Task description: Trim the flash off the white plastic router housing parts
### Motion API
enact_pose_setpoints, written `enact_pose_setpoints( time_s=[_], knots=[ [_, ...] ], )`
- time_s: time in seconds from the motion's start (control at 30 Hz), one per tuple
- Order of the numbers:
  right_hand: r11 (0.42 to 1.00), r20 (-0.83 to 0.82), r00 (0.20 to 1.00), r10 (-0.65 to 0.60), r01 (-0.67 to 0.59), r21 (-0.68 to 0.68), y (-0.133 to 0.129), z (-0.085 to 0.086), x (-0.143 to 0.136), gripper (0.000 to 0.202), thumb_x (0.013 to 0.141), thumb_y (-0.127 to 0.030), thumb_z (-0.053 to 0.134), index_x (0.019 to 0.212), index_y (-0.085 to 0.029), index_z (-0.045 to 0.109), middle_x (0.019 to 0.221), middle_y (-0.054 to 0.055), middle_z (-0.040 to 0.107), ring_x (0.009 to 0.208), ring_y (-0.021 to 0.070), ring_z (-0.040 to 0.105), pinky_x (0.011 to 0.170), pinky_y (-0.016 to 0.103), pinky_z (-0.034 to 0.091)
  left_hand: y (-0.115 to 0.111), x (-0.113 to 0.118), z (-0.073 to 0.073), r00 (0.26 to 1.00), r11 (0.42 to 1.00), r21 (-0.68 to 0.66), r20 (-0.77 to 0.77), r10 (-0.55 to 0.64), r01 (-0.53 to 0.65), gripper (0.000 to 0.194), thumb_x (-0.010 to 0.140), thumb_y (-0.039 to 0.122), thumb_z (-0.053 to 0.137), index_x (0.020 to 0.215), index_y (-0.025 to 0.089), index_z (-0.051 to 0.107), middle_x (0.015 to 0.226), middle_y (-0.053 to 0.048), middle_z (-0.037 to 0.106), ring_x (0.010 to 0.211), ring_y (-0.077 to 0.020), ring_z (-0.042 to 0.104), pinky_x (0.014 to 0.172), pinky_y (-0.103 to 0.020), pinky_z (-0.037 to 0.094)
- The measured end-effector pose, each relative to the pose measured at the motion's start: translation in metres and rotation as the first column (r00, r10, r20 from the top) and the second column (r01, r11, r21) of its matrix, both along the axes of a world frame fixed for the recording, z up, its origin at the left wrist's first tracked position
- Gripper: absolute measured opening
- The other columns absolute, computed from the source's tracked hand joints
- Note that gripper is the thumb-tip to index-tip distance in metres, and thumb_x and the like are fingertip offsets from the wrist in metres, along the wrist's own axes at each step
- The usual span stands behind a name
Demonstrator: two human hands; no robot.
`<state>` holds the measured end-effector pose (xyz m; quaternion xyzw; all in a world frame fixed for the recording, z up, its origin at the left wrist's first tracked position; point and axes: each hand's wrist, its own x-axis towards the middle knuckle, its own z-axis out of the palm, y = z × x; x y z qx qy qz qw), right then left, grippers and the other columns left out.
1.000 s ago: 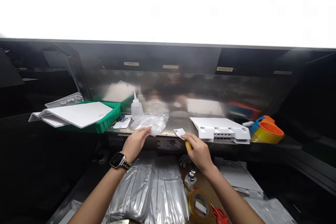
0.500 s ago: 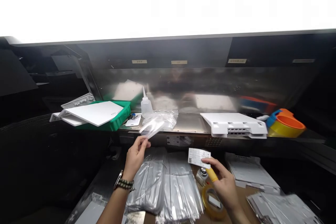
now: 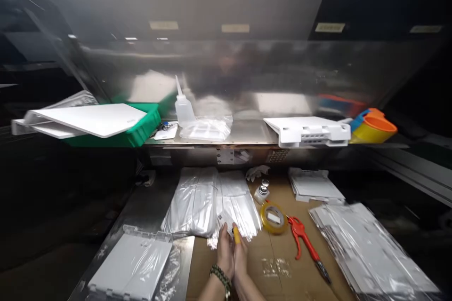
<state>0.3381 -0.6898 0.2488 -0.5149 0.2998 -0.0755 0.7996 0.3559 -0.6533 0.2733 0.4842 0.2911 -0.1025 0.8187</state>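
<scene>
My left hand point(image 3: 225, 251) and my right hand point(image 3: 240, 254) are together low in the middle, side by side above the brown work surface. A small white printed label card point(image 3: 224, 220) sticks up from the fingertips of both hands. Yellow covering wraps a finger of my right hand. Just beyond the fingers lie two stacks of clear plastic bags point(image 3: 193, 202). Whether my left hand also holds a thin plastic bag is hidden.
On the shelf point(image 3: 247, 132) stand a green tray point(image 3: 141, 127), a squeeze bottle point(image 3: 184, 109) and a white panel point(image 3: 307, 124). Tape point(image 3: 267, 222), a red air gun point(image 3: 306, 240) and bagged panels point(image 3: 370, 249) lie right; another bagged panel point(image 3: 132, 263) lies left.
My left hand has come down from the shelf's plastic bags, and my right hand has moved left with the card to meet it. The view has tilted downward.
</scene>
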Motion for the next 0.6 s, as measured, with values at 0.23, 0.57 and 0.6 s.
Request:
enact_pose_setpoints(
  time_s=[0.23,0.57,0.6],
  knots=[
    [1.0,-0.048,0.999,-0.026,0.026,0.006,-0.024,0.017,0.017,0.071,0.089,-0.065,0.052,0.148,-0.025,0.053,0.125,0.006,0.074,0.12,0.0271,0.068,0.098,0.042,0.058,-0.012,0.006,0.024,0.983,0.996,0.007,0.156,0.092,-0.094,0.033,0.087,0.021,0.058,0.119,0.026,0.053,0.144,-0.011,0.055,0.137,-0.0214,0.054,0.113,-0.036,0.044],
    [0.944,0.318,0.948,0.029,0.079,-0.32,-0.042,0.082,0.031,0.059,0.094,-0.055,0.054,0.143,-0.023,0.06,0.151,0.009,0.055,0.135,0.0277,0.053,0.117,0.045,0.035,-0.002,-0.009,0.091,0.866,0.898,0.196,0.249,-0.434,0.394,0.059,0.059,0.039,0.095,0.109,0.019,0.074,0.123,-0.016,0.071,0.12,-0.034,0.063,0.109,-0.049,0.047],
    [0.944,0.332,0.943,0.033,0.079,-0.32,-0.041,0.087,0.031,0.058,0.096,-0.056,0.05,0.143,-0.024,0.059,0.153,0.009,0.053,0.137,0.0273,0.051,0.119,0.046,0.034,0.001,-0.01,0.092,0.857,0.89,0.178,0.247,-0.452,0.419,0.059,0.057,0.04,0.096,0.108,0.018,0.075,0.128,-0.017,0.07,0.123,-0.0344,0.062,0.109,-0.047,0.047]
  ],
)
